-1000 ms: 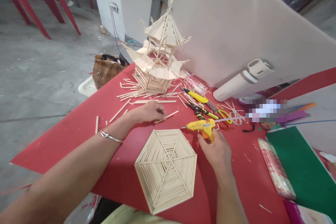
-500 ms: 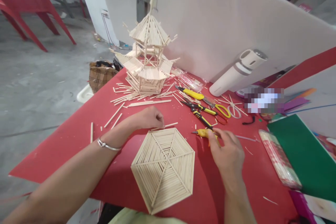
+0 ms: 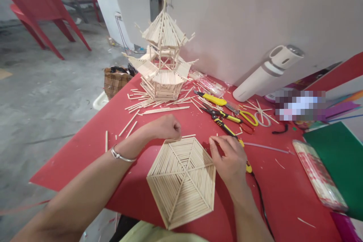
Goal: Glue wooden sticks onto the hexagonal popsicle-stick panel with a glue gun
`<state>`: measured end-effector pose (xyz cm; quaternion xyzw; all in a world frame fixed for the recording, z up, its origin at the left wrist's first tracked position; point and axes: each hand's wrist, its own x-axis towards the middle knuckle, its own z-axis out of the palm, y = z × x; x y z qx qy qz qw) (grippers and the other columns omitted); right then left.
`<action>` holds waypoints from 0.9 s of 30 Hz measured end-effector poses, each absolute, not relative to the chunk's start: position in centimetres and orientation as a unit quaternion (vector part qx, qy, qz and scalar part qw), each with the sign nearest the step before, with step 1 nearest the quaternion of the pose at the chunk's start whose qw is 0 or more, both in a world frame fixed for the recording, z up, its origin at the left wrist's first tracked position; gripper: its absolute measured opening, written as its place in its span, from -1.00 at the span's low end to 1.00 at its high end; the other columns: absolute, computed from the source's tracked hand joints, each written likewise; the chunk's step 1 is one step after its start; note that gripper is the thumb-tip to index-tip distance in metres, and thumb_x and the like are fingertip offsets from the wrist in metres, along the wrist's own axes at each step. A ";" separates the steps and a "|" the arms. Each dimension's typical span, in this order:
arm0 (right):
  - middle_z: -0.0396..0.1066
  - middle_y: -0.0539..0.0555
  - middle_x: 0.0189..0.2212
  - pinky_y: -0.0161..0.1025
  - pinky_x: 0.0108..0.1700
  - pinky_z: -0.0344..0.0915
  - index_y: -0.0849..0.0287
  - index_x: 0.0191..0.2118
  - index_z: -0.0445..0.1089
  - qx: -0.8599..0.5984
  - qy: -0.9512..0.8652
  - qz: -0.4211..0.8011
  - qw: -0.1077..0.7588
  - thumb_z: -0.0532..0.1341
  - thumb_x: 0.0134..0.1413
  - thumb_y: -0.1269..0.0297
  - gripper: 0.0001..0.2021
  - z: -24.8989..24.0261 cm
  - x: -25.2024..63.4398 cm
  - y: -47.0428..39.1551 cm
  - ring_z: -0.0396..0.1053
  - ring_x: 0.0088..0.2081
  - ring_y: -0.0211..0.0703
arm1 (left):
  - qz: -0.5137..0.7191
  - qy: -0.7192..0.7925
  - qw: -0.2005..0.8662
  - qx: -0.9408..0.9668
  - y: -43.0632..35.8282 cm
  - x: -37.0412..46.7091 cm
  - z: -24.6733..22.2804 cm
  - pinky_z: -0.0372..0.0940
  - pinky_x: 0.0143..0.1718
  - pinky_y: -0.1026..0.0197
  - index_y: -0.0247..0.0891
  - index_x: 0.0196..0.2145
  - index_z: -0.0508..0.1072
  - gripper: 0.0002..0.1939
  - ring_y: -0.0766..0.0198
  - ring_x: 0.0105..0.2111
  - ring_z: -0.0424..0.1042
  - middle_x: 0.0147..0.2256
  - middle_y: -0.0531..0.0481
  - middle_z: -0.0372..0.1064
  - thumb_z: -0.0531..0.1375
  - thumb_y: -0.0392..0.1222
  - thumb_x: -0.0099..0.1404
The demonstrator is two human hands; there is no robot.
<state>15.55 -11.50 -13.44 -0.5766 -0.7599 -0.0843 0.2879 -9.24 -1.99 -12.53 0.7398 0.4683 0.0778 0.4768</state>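
A flat hexagonal panel of thin wooden sticks [image 3: 181, 193] lies on the table in front of me. At its far edge, my left hand [image 3: 167, 126] is closed with its fingertips on a wooden stick [image 3: 189, 135] that lies along that edge. My right hand [image 3: 230, 157] hovers by the panel's upper right edge, thumb and forefinger pinched. Whatever is between those fingertips is too small to make out. Mostly hidden behind this hand is a yellow glue gun [image 3: 248, 167] with a black cord.
Beyond my hands stands a stick-built pagoda [image 3: 163, 66] amid loose sticks. Right of it lie a yellow utility knife [image 3: 212, 99], black-and-yellow pliers [image 3: 224, 125] and scissors [image 3: 248, 117]. A white bottle [image 3: 266, 73] leans on the partition. Packed sticks [image 3: 319, 174] lie far right.
My right hand has left the glue gun and moved left to the panel's upper right edge, fingers pinched. The left hand stays at the far edge. The view has shifted slightly.
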 end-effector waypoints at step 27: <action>0.40 0.14 -0.17 -0.08 -0.03 0.18 0.13 0.07 0.47 -0.551 -0.807 -0.025 0.209 0.10 0.25 0.42 -0.66 -13.8 13.8 -11.5 0.25 -0.10 -0.03 | 0.040 0.495 0.446 0.745 -2.6 -8.6 -11.3 0.09 -0.52 0.29 -0.31 -0.58 0.48 -0.90 0.30 -0.52 0.33 -0.61 0.02 0.37 0.17 -0.26 -0.03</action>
